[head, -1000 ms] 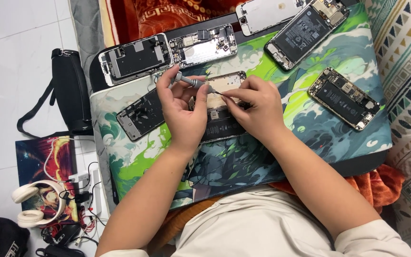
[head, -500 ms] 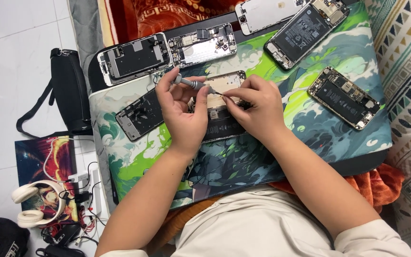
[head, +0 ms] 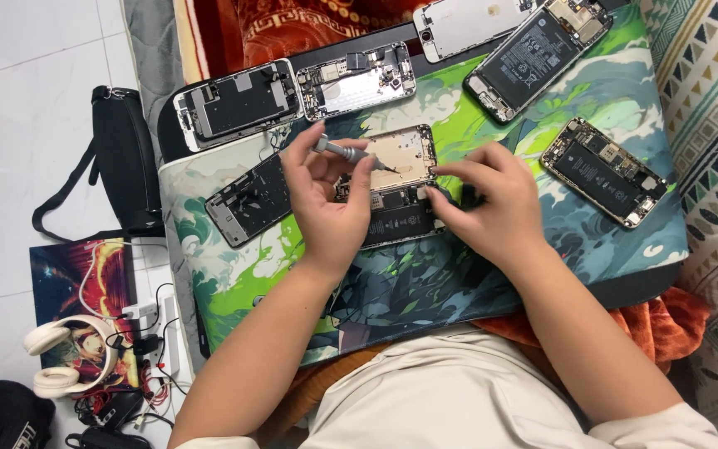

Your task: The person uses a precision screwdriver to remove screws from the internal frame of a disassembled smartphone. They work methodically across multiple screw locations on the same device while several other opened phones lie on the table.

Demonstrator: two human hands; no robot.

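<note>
My left hand [head: 331,208] grips a small grey screwdriver [head: 344,152], its tip resting on the tan inner plate of an opened phone [head: 400,162] in the middle of a green and blue patterned mat [head: 392,274]. My right hand [head: 489,204] presses its fingers on the right edge of the same phone's dark lower half [head: 396,218], holding it still. The phone lies flat between both hands.
Several other opened phones lie around: two at the back left [head: 238,101] [head: 357,81], one by my left wrist [head: 251,199], two at the back right [head: 533,54], one at the right [head: 608,172]. A black bag [head: 122,158], headphones [head: 64,362] and cables lie on the floor at left.
My right hand has moved right, off the phone's middle to its right edge. The screwdriver in my left hand has swung so its tip points onto the tan plate.
</note>
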